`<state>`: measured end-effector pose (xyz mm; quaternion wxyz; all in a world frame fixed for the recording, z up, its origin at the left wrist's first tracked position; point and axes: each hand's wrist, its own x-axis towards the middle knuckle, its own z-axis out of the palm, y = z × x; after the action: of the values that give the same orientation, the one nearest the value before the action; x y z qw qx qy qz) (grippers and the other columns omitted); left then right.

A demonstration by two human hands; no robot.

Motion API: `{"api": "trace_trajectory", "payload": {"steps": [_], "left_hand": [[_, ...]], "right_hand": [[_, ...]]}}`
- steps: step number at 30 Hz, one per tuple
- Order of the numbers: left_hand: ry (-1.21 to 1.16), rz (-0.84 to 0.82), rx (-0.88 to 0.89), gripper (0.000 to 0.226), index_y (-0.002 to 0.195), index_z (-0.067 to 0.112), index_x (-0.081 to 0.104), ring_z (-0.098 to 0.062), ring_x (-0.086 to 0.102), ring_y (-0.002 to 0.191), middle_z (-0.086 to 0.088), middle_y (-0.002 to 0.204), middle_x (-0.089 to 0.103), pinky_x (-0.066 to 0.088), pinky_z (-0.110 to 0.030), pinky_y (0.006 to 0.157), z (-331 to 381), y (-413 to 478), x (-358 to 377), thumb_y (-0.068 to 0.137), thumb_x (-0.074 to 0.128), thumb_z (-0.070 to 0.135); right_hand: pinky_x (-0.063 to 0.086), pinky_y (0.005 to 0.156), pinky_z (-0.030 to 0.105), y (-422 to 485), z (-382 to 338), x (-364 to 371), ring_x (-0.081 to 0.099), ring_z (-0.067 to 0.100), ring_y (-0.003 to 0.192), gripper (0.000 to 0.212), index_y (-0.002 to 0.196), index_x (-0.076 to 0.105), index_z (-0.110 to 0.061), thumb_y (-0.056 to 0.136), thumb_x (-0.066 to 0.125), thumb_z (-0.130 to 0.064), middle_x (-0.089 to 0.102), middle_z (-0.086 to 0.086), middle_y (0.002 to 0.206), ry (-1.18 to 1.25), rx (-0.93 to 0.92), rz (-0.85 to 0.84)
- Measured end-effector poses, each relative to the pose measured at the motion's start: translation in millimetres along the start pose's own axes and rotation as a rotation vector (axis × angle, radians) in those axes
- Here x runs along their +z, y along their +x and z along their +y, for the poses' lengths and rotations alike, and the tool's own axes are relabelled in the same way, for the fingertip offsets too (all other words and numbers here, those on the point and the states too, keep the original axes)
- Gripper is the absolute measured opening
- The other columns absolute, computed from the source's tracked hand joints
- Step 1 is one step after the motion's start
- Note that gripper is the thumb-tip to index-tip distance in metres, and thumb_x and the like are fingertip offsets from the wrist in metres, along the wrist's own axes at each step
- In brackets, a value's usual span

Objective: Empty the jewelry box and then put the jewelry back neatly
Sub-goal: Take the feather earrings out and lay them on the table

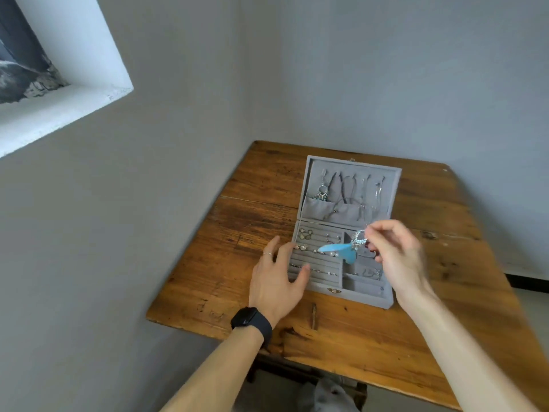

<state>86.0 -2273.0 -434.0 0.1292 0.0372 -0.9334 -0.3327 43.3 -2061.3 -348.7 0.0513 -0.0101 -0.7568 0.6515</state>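
Observation:
A grey velvet jewelry box point(389, 301) lies open on the wooden table point(371, 337). Its lid point(395, 185) stands tilted back, with necklaces and a dangling earring point(321, 191) hung inside. Rings and pearl studs sit in the ring rows point(315, 263) on the left of the tray. My right hand point(395, 257) pinches a silver ring with a blue feather pendant point(337, 250), held above the tray. My left hand point(276, 281) rests on the box's left edge, fingers spread, a ring on one finger and a black watch on the wrist.
The table stands in a corner between two grey walls. A window recess point(68, 93) is at the upper left. A dark groove point(313, 316) marks the tabletop in front of the box. Bare wood lies left and right of the box.

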Motion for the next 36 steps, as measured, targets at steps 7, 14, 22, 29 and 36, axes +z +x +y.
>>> {"api": "trace_trajectory", "payload": {"steps": [7,14,22,29,36], "left_hand": [[-0.065,0.164,0.058,0.026,0.111,0.032,0.059,-0.022,0.036,0.141,-0.002,0.157,0.031,0.035,-0.024,0.098,59,96,-20,0.091,0.066,0.047],[0.174,0.204,-0.117,0.032,0.109,0.024,0.064,-0.025,0.040,0.135,0.002,0.159,0.029,0.053,-0.041,0.092,92,131,1,0.095,0.059,0.052],[0.136,0.225,-0.284,0.037,0.115,0.020,0.062,-0.030,0.046,0.126,-0.001,0.156,0.029,0.046,-0.048,0.099,108,140,17,0.096,0.056,0.051],[0.089,0.259,-0.307,0.028,0.108,0.017,0.064,-0.029,0.048,0.120,-0.002,0.148,0.036,0.048,-0.047,0.096,112,146,16,0.094,0.060,0.042],[-0.254,0.333,-0.391,0.019,0.090,0.020,0.067,-0.021,0.058,0.104,0.001,0.131,0.042,0.044,-0.029,0.081,111,151,15,0.089,0.063,0.039]], "right_hand": [[0.054,0.081,0.030,-24,54,-9,0.069,0.017,0.090,0.011,0.086,0.070,-0.021,0.090,0.070,-0.011,0.073,-0.004,0.088,0.046,0.026,0.020],[0.047,0.074,0.020,-21,62,-5,0.063,0.000,0.085,0.009,0.086,0.069,-0.028,0.092,0.068,-0.022,0.069,-0.017,0.086,-0.004,0.004,0.015],[0.057,0.071,0.036,-22,64,-12,0.067,0.009,0.079,0.010,0.084,0.067,-0.030,0.093,0.067,-0.025,0.069,-0.013,0.080,-0.014,-0.005,-0.009],[0.052,0.068,0.026,-22,66,-11,0.063,0.003,0.079,0.007,0.086,0.068,-0.026,0.092,0.067,-0.025,0.068,-0.011,0.079,-0.049,-0.020,-0.014],[0.049,0.067,0.022,-22,71,-9,0.061,0.001,0.081,0.009,0.084,0.066,-0.029,0.092,0.067,-0.026,0.066,-0.015,0.080,-0.072,-0.031,-0.024]]}}
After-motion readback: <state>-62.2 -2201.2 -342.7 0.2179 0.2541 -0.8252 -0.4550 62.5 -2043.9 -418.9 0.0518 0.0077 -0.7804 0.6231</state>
